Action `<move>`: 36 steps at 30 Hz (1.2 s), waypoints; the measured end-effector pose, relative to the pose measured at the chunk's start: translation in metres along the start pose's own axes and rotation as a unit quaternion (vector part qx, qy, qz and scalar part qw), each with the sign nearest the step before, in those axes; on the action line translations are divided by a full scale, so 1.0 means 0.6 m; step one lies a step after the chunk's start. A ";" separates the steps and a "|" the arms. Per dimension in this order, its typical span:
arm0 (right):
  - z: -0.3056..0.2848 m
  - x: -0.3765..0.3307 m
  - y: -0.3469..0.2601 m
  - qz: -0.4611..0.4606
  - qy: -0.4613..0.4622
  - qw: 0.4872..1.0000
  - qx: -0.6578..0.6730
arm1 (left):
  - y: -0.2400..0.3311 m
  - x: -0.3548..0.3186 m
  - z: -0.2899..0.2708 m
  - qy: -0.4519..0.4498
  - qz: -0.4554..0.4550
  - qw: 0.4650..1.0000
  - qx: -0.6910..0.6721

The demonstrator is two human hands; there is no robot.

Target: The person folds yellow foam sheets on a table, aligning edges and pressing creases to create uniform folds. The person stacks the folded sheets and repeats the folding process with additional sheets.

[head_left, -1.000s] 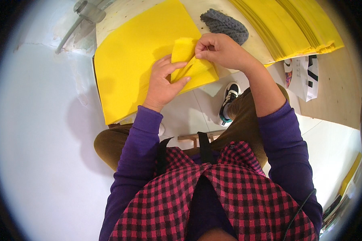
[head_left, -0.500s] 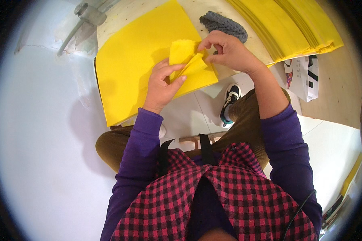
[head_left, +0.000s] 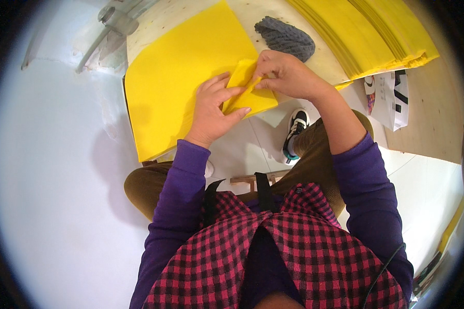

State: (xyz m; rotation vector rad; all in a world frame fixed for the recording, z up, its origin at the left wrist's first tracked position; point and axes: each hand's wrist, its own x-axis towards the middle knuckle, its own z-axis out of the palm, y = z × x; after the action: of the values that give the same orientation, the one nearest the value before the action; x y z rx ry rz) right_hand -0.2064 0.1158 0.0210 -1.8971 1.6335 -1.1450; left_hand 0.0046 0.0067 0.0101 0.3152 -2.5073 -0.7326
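Note:
A stack of smooth yellow cloth-like sheets (head_left: 165, 82) lies on the table before me. Near its right corner, a narrow yellow flap (head_left: 241, 73) stands folded up; whether it belongs to the top sheet or is a separate piece I cannot tell. My right hand (head_left: 288, 76) pinches the flap's right edge between thumb and fingers. My left hand (head_left: 211, 109) lies on the stack at the flap's left side, thumb and index finger spread across the flap's lower part. Its other fingers rest on the yellow surface.
A crumpled dark grey cloth (head_left: 285, 38) lies beyond my right hand. Thick piles of yellow sheets (head_left: 345, 38) stand at the far right, above a white printed bag (head_left: 389, 100). A metal fixture (head_left: 119, 20) stands by the wall at the far left.
The flap was broader and more spread out; now it is narrower. My right hand has come slightly nearer to me. My left hand has shifted slightly right, its thumb and index finger wider apart.

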 end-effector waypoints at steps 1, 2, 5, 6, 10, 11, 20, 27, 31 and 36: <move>0.001 0.000 -0.001 0.021 0.000 1.000 -0.012 | 0.002 -0.001 0.001 0.006 0.003 1.000 0.003; 0.003 0.000 -0.001 0.009 0.010 1.000 -0.001 | 0.004 -0.001 0.001 0.006 0.003 1.000 0.007; 0.005 0.000 0.001 0.002 0.036 0.999 0.025 | 0.006 0.003 0.002 0.011 0.000 1.000 -0.006; 0.005 0.002 0.003 -0.009 0.052 0.998 0.027 | 0.005 0.004 0.002 0.018 -0.001 1.000 -0.021; -0.015 0.000 0.014 0.064 0.095 0.992 0.054 | -0.003 0.004 0.003 0.027 -0.030 0.996 -0.084; -0.022 -0.002 0.017 0.087 0.115 0.989 0.042 | -0.005 0.002 0.004 0.035 -0.037 0.995 -0.089; -0.042 -0.024 0.068 0.184 0.225 0.931 -0.221 | -0.023 -0.011 0.002 0.000 -0.121 0.982 -0.144; -0.038 -0.010 0.086 0.287 0.126 0.912 -0.263 | -0.033 -0.012 0.007 0.020 -0.113 0.985 -0.126; -0.033 -0.006 0.082 0.274 0.205 0.915 -0.213 | -0.033 -0.015 0.014 0.056 -0.143 0.977 -0.150; -0.051 -0.023 0.054 0.145 0.160 0.973 0.084 | -0.032 -0.016 0.009 0.041 -0.144 0.977 -0.150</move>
State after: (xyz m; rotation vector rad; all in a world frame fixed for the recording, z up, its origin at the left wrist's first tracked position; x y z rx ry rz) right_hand -0.2507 0.1273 0.0106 -1.3662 1.8387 -1.4624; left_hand 0.0113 -0.0032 -0.0083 0.5945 -2.2543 -1.1704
